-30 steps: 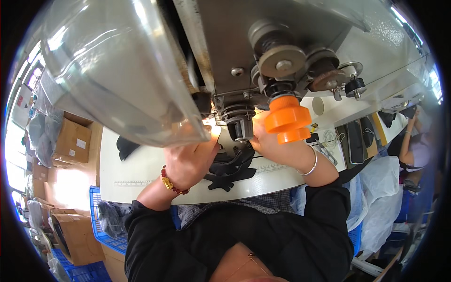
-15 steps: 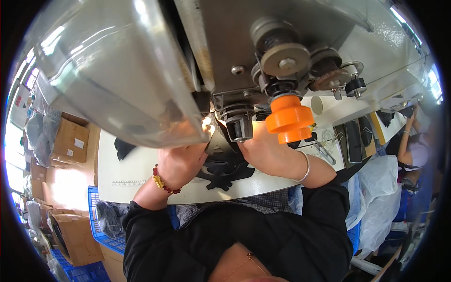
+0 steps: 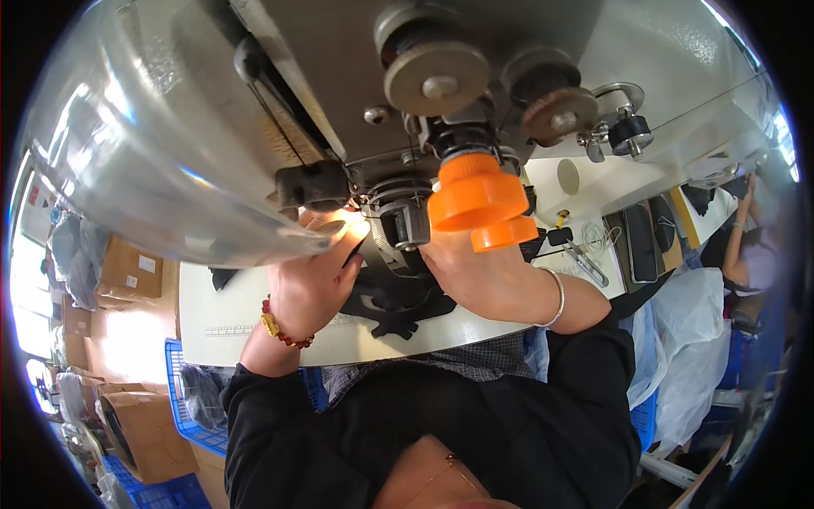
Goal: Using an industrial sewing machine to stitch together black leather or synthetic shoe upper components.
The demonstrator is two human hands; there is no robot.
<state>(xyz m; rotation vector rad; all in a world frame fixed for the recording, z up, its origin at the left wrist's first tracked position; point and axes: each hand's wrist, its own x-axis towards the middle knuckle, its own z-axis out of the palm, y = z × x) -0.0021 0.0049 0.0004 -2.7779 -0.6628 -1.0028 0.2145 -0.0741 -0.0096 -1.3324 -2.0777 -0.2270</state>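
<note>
The left hand (image 3: pixel 307 287), a beaded bracelet (image 3: pixel 275 327) at its wrist, has its grip pinched on an edge of the black fabric piece (image 3: pixel 405 295) — the dark edge runs between thumb and fingers. The right hand (image 3: pixel 487 280) is at the piece's other side; its fingertips are hidden, so I cannot tell what its grip does. The piece lies on the white desk (image 3: pixel 233 305) between both hands, under the grey machine head (image 3: pixel 331 59). An orange knob (image 3: pixel 476 199) hangs above the right hand — a clear shield (image 3: pixel 161 170) above the left.
</note>
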